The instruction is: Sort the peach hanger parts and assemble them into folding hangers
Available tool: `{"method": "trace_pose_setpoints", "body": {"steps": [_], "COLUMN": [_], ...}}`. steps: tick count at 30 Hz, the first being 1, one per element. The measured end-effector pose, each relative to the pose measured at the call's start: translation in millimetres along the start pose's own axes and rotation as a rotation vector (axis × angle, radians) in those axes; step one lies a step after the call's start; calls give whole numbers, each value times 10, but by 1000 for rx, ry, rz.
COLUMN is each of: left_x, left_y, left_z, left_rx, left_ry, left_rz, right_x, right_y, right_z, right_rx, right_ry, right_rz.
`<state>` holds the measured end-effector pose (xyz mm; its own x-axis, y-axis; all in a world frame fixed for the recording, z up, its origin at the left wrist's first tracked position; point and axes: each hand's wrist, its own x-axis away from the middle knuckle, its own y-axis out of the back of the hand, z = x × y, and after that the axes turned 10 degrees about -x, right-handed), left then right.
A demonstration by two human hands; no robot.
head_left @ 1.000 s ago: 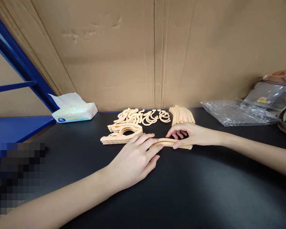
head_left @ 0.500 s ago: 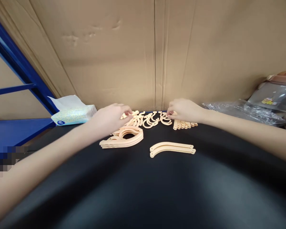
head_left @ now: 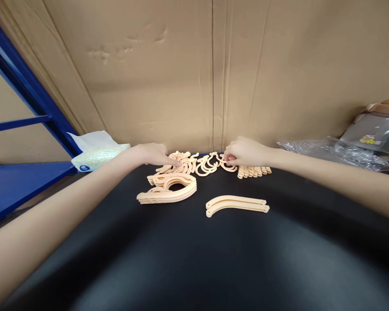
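Observation:
My left hand (head_left: pixel 154 154) is over the left side of a heap of small peach plastic pieces (head_left: pixel 189 164), fingers apart, one reaching down against the pieces. My right hand (head_left: pixel 246 151) has its fingertips pinched on a curved peach plastic hook (head_left: pixel 227 167), partly covered by them. Between the hands lie more loose hooks (head_left: pixel 207 168). Below my right wrist is a row of peach arm pieces (head_left: pixel 254 172). Nearer me rest a stack of folded peach plastic hangers (head_left: pixel 168 198) and, to its right, two curved hanger arms (head_left: pixel 236 205) side by side.
Everything lies on a black tabletop (head_left: pixel 194 259) backed by a cardboard wall (head_left: pixel 155 86). A tissue pack (head_left: pixel 99 157) and a blue metal frame (head_left: pixel 29 86) are on the left. Clear plastic wrap (head_left: pixel 314 149) and a transparent bottle (head_left: pixel 366 134) stand at the right.
My left hand has shifted slightly left, its fingers spreading lower over the heap. My right hand has dropped a little, its fingers closing on a hook. The view has moved slightly.

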<state>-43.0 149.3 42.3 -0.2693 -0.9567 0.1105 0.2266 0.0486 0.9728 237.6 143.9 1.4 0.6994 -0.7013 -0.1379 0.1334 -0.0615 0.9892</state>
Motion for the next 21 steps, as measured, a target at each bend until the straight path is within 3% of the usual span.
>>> {"method": "trace_pose_setpoints", "body": {"steps": [3, 7, 12, 16, 21], "left_x": [33, 33, -5, -21, -53], "left_y": [3, -38, -91, -103, -152], "left_z": [-99, -127, -67, -44, -21], "left_rx": [-47, 6, 91, 160, 152], "left_ry": [55, 45, -5, -29, 11], "left_rz": [132, 114, 106, 137, 77], "right_x": [2, 113, 486, 863, 1165], "right_y": [54, 128, 158, 99, -1], "right_z": [70, 219, 433, 479, 443], "right_rx": [37, 108, 28, 39, 34], "right_ry": [38, 130, 153, 90, 19], "right_rz": [-80, -207, -238, -265, -305]}}
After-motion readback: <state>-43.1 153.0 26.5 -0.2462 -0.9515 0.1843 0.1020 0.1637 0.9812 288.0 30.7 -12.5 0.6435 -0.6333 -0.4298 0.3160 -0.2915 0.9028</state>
